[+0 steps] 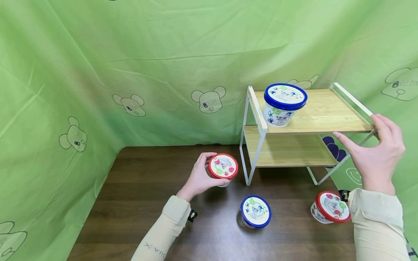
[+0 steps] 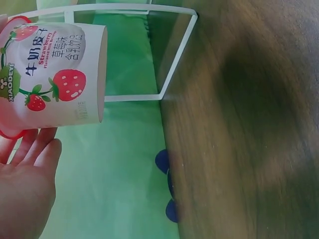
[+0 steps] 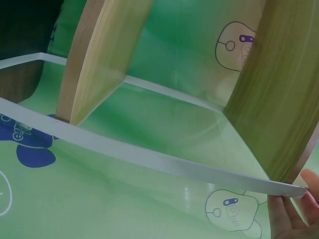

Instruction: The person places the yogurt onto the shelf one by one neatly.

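My left hand (image 1: 200,175) grips a strawberry milk tub (image 1: 223,166) with a red lid, thumb on the near side and fingers on the far side. In the left wrist view the tub's printed side (image 2: 60,74) shows strawberries, and its base is off the table. At the right, my right hand (image 1: 380,148) holds the front corner of a two-tier shelf (image 1: 330,112), its fingers on the white metal frame (image 3: 149,159). A blueberry tub (image 1: 282,108) with a blue lid stands upright on the upper board, near the left end.
Another blue-lidded tub (image 1: 255,212) stands on the dark wooden table (image 1: 140,203) in front of the shelf. A second red-lidded tub (image 1: 331,208) is beside the right sleeve. The lower board (image 1: 290,150) sits under the top one. A green curtain (image 1: 156,72) encloses the table.
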`<action>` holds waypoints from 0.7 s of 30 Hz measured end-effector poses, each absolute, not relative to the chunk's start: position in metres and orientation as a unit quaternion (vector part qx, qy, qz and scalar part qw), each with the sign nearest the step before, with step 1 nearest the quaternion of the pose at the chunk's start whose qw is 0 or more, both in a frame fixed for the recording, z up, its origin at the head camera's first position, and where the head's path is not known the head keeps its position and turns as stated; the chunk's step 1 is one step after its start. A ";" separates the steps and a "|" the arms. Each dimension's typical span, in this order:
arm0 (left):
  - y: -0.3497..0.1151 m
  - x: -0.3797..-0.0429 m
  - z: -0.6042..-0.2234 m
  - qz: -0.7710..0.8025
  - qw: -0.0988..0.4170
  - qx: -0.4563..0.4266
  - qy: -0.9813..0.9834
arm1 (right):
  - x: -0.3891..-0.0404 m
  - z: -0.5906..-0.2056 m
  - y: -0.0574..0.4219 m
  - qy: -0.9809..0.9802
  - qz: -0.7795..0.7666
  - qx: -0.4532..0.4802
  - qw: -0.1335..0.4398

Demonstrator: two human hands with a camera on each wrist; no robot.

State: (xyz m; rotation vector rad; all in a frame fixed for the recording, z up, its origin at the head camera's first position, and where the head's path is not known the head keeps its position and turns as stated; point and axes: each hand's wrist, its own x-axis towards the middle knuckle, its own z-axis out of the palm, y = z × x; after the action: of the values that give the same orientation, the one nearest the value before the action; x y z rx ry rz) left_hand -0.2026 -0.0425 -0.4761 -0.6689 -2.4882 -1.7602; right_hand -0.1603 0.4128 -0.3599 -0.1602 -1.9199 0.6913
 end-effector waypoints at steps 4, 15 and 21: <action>-0.039 -0.201 -0.476 -0.566 0.009 -0.222 -0.794 | -0.161 -0.360 0.412 -0.800 0.293 -0.074 0.518; -0.027 -0.196 -0.472 -0.558 -0.001 -0.233 -0.796 | -0.160 -0.358 0.411 -0.799 0.289 -0.065 0.523; -0.020 -0.194 -0.472 -0.558 0.002 -0.247 -0.792 | -0.160 -0.359 0.412 -0.799 0.290 -0.065 0.523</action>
State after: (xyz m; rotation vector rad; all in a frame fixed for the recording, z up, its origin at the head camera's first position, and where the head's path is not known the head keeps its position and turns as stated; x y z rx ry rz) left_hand -0.1942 -0.0198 -0.4721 -0.7764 -2.4864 -1.7504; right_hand -0.1602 0.4121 -0.3594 -0.1551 -1.9135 0.6938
